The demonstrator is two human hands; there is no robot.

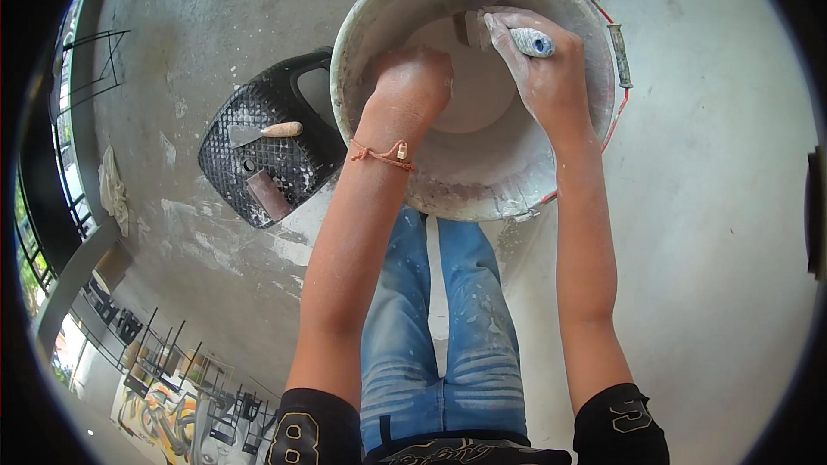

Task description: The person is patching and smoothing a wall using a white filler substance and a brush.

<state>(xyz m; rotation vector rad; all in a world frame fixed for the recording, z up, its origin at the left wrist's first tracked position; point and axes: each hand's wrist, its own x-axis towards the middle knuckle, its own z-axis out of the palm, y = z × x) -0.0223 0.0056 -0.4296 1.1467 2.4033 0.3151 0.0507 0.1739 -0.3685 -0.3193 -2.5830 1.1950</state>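
Note:
A large, white-caked bucket (508, 194) stands before me, with pale powder or paste (469, 95) at its bottom. My right hand (547, 65) is inside the bucket's opening, closed round a hand tool (532, 42) with a thick, white-smeared handle and a blue butt end. The tool's flat, brownish working end points left; whether it is a brush or a scraper I cannot tell. Over the left part of the opening, my left hand (413, 82) is curled with its back toward me. Its fingertips are hidden, so anything in them does not show. White residue coats both hands.
Left of the bucket is a black, textured plastic seat or stool top (267, 90). On it lie a wooden-handled putty knife (280, 130) and a brownish block (269, 195). A pale rag (113, 189) and black metal racks (168, 362) are farther left. The grey floor (689, 207) carries white smears.

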